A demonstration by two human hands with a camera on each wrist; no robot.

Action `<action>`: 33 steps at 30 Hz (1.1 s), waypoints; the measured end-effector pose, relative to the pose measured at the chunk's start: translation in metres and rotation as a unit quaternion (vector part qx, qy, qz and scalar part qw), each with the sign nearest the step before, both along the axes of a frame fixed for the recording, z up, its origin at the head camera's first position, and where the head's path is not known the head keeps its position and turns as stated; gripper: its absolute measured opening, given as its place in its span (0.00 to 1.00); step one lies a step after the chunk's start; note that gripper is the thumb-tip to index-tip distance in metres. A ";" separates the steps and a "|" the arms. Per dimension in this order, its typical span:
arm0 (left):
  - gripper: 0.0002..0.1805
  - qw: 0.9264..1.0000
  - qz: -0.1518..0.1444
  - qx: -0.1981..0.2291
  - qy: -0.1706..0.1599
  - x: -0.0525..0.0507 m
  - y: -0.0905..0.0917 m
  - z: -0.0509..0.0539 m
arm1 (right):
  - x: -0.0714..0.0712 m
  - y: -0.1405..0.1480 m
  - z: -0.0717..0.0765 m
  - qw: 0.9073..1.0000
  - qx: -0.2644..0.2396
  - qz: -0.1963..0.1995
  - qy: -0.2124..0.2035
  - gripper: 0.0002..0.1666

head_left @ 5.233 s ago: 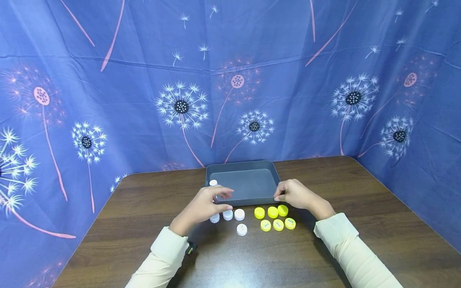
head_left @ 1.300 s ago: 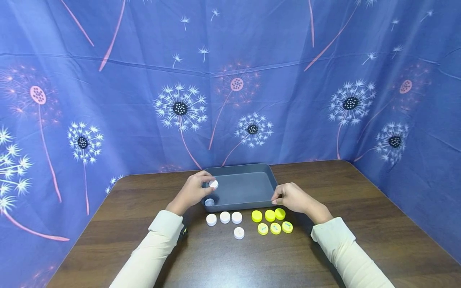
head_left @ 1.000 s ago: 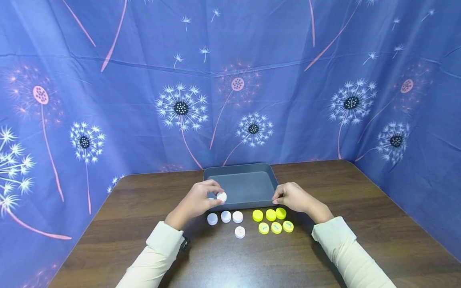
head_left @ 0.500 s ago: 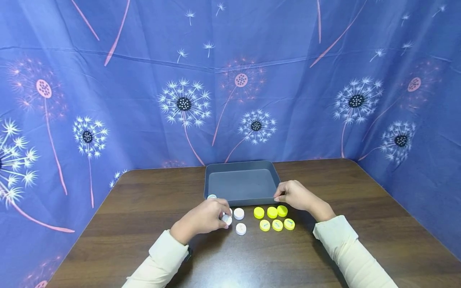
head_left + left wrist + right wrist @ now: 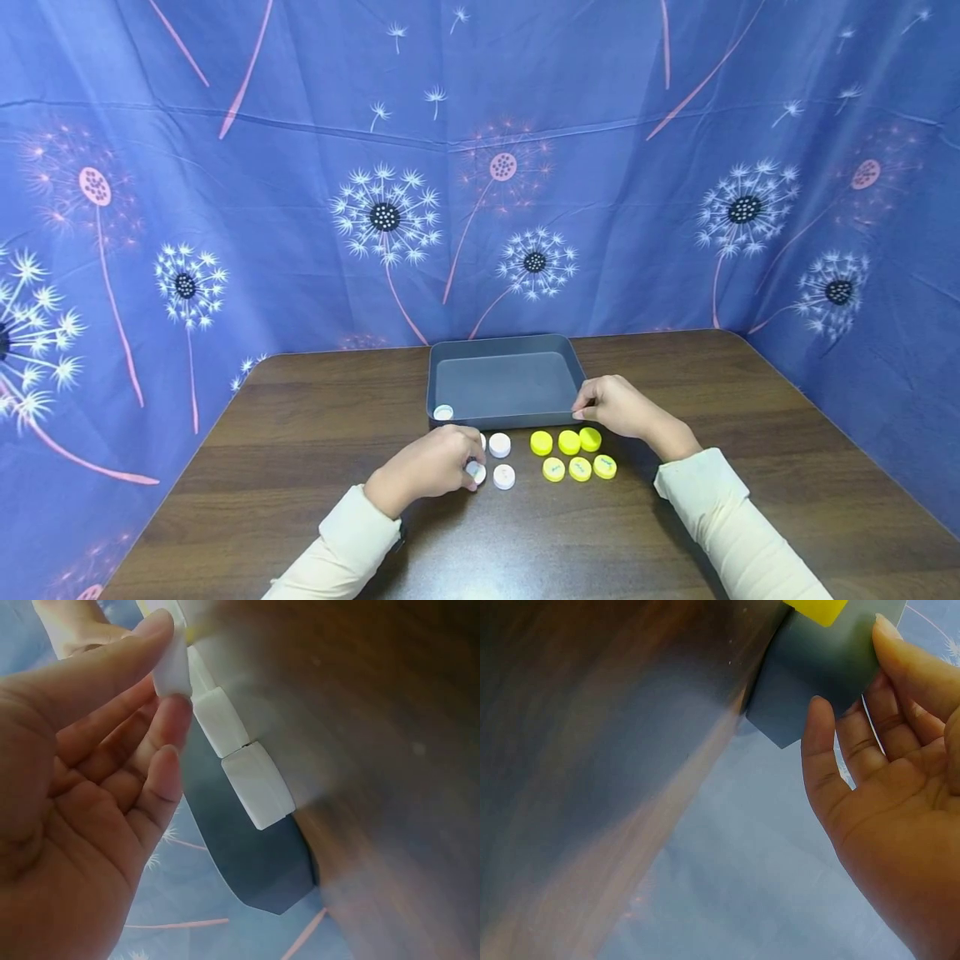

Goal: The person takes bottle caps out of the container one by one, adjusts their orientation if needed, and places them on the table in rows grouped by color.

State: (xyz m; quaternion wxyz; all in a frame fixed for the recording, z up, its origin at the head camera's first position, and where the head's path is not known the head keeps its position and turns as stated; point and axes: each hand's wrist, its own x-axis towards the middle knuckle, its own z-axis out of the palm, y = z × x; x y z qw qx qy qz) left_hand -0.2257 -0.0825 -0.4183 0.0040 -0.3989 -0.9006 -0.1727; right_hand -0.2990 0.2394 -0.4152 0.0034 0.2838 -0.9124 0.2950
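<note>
My left hand (image 5: pixel 431 468) pinches a white bottle cap (image 5: pixel 477 473) between thumb and fingertips, low over the table in front of the tray. In the left wrist view this white cap (image 5: pixel 173 671) stands edge-on in the pinch. Just right of it lie two white caps (image 5: pixel 499 445), one behind the other; another is partly hidden behind my fingers. One more white cap (image 5: pixel 443 412) sits in the near left corner of the dark grey tray (image 5: pixel 504 421). My right hand (image 5: pixel 618 408) pinches the tray's near right corner, thumb on the wall in the right wrist view.
Several yellow caps (image 5: pixel 569 442) lie in two rows before the tray's right half, close to my right hand. The wooden table (image 5: pixel 300 433) runs back to a blue cloth (image 5: pixel 300 250) with dandelion print hanging behind and beside it.
My left hand has taken a white cap out of the tray's left side and carried it forward and down to the table beside the other white caps. The right hand keeps its place.
</note>
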 end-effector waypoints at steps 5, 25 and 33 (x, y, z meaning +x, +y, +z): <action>0.08 1.000 0.001 -0.013 0.002 0.000 0.001 -0.001 | 0.000 0.000 -0.001 1.000 0.000 0.000 -0.001 0.06; 0.08 0.999 0.019 -0.039 0.008 0.001 0.003 0.000 | -0.001 0.002 -0.002 1.000 0.000 -0.001 -0.002 0.07; 0.09 1.000 0.012 -0.026 0.013 -0.001 0.003 -0.001 | -0.001 0.002 -0.002 1.000 0.001 -0.004 -0.003 0.08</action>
